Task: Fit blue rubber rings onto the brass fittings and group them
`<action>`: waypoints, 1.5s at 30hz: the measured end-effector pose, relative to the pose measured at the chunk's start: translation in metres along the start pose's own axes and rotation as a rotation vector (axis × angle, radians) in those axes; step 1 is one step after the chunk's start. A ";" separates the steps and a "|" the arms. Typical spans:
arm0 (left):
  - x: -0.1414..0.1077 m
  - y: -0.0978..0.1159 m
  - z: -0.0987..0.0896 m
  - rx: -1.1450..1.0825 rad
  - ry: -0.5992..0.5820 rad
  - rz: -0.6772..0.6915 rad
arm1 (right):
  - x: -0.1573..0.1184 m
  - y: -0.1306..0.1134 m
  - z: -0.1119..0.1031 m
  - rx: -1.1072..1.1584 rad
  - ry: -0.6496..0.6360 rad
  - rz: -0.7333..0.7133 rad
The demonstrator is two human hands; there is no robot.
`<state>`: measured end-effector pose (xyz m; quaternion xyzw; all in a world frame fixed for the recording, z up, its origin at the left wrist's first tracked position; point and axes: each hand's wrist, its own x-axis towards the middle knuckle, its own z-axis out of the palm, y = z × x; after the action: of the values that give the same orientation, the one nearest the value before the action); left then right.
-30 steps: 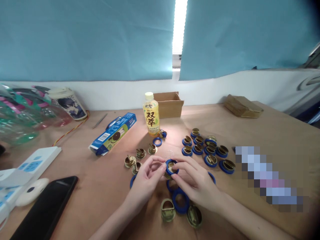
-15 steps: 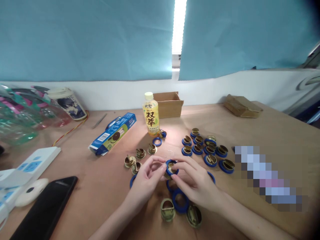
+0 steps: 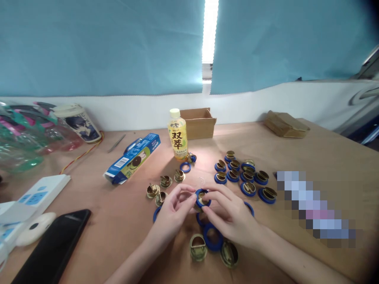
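Between both hands, above the table, is a round brass-coloured metal fitting with a blue ring (image 3: pixel 198 192) around it. My left hand (image 3: pixel 174 209) pinches its left side between thumb and fingers. On the other side, my right hand (image 3: pixel 229 211) grips the same ring, one fingertip over the fitting's middle. Under the hands lie a loose blue ring (image 3: pixel 213 238) and two brass fittings without rings, one upright-looking fitting (image 3: pixel 198 248) and one tilted fitting (image 3: pixel 229 253). Several bare fittings (image 3: pixel 166 181) sit left of the hands; several ringed fittings (image 3: pixel 233 175) stand to the right.
A yellow-labelled drink bottle (image 3: pixel 178 136) stands before an open cardboard box (image 3: pixel 197 125). Left are a blue snack box (image 3: pixel 132 158), a black phone (image 3: pixel 51 248), a power strip (image 3: pixel 35 197), a cup (image 3: pixel 79 123) and spray bottles (image 3: pixel 26 138). A brown paper packet (image 3: pixel 286 124) lies back right.
The whole view shifts very slightly. Both hands keep the same hold on the blue ring and brass fitting; nothing else has visibly moved.
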<state>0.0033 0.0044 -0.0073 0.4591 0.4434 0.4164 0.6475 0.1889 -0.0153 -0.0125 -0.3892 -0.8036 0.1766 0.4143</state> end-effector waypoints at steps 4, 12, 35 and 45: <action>0.001 -0.001 -0.001 -0.011 -0.022 -0.017 | 0.000 0.000 0.001 -0.001 -0.005 0.002; 0.002 -0.003 -0.002 -0.023 -0.039 -0.054 | 0.000 0.000 0.003 -0.003 -0.039 -0.001; 0.004 -0.004 -0.003 -0.029 -0.047 -0.044 | -0.001 0.000 0.002 0.034 -0.065 0.007; 0.004 -0.005 -0.005 -0.024 -0.063 -0.035 | 0.001 0.000 0.003 0.046 -0.071 0.018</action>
<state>0.0001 0.0083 -0.0140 0.4561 0.4259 0.3956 0.6739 0.1867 -0.0142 -0.0137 -0.3802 -0.8102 0.2122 0.3925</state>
